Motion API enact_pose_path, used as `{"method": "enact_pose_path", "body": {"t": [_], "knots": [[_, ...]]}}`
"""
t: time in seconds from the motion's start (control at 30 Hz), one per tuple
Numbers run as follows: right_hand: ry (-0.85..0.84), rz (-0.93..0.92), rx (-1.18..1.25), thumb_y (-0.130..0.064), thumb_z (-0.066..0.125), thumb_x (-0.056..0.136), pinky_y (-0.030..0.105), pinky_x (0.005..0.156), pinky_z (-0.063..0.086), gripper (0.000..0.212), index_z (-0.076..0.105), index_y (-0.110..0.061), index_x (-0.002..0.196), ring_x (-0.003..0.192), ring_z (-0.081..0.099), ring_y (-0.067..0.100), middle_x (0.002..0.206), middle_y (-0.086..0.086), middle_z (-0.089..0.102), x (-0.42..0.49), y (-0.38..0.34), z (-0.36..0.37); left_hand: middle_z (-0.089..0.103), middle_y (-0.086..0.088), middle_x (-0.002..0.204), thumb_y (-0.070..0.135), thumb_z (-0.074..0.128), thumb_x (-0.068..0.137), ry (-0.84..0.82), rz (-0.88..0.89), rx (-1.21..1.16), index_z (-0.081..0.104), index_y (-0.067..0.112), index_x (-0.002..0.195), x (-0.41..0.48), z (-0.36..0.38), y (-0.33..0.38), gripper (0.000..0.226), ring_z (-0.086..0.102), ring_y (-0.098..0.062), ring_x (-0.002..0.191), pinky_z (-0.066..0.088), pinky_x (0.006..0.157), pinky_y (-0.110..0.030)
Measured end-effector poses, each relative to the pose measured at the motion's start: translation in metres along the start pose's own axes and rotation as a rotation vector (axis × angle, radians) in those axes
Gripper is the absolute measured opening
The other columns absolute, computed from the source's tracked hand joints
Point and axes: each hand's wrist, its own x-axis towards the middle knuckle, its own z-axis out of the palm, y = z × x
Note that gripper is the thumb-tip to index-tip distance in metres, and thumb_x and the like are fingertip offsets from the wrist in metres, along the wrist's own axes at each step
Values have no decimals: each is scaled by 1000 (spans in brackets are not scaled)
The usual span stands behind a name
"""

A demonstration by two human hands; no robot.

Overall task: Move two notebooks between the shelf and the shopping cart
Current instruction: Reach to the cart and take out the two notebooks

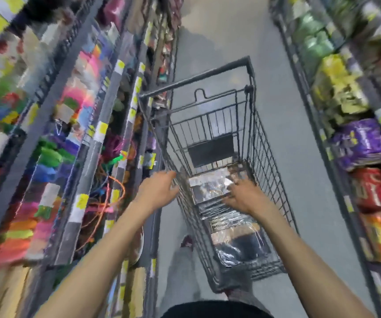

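Note:
A grey wire shopping cart [274, 171] stands in the aisle ahead of me. In its basket lie plastic-wrapped notebooks: one [208, 185] under my fingers, another darker one [240, 244] nearer to me. My right hand [242, 196] reaches into the basket, fingers spread on the upper notebook; whether it grips it is unclear through the blur. My left hand [157, 189] hovers open at the cart's left rim, holding nothing. The shelf [86, 143] with colourful goods runs along my left.
A second shelf [354, 143] with green, yellow, purple and red packs lines the right side. The grey floor [219, 31] of the aisle stretches ahead beyond the cart handle [198, 79]. The whole view is motion-blurred.

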Motion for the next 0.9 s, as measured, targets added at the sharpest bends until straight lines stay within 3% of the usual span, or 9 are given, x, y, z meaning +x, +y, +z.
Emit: {"method": "enact_pose_path", "body": {"t": [0.17,0.37,0.47,0.6,0.73,0.83,0.9], "knots": [[-1,203,198,-49,53,96,46,118,30,62,39,-23,151,144,36,31,161,11,30,8,12,24,66,-17,119,45,46,89,-130,191,46,53,17,131,72,13,0,51,61,-38,113,53,89,-48],[44,519,404,-45,60,93,46,112,42,52,53,-24,140,140,44,31,165,1,19,13,13,81,64,-14,125,37,51,96,-302,418,30,51,16,135,150,47,6,45,60,-35,115,51,90,-46],[22,696,580,-43,59,94,44,110,44,48,55,-21,136,131,51,30,148,11,48,17,11,121,66,-13,120,31,53,96,-378,500,46,49,17,135,180,68,8,42,62,-36,112,50,92,-49],[73,836,862,-45,52,93,40,97,50,47,57,-20,132,117,60,30,129,8,63,17,-2,166,64,-17,126,23,56,95,-476,470,46,48,13,139,221,97,9,46,59,-37,117,47,94,-42],[220,1022,1086,-29,61,94,35,97,48,52,49,-18,143,120,57,32,139,13,56,22,-15,199,62,-17,130,20,60,95,-545,443,71,47,14,140,251,120,16,48,58,-35,119,45,96,-39],[255,1167,1252,-42,56,87,40,97,52,65,42,-24,147,116,59,35,132,18,58,37,-15,248,61,-18,133,17,65,94,-585,407,66,45,11,142,271,145,18,53,58,-37,118,45,99,-41],[280,1242,1370,-44,53,81,43,92,55,72,39,-19,148,107,64,36,122,19,63,42,-17,265,62,-16,131,18,67,93,-591,405,96,44,10,142,278,160,19,55,59,-37,116,46,97,-42]]}}
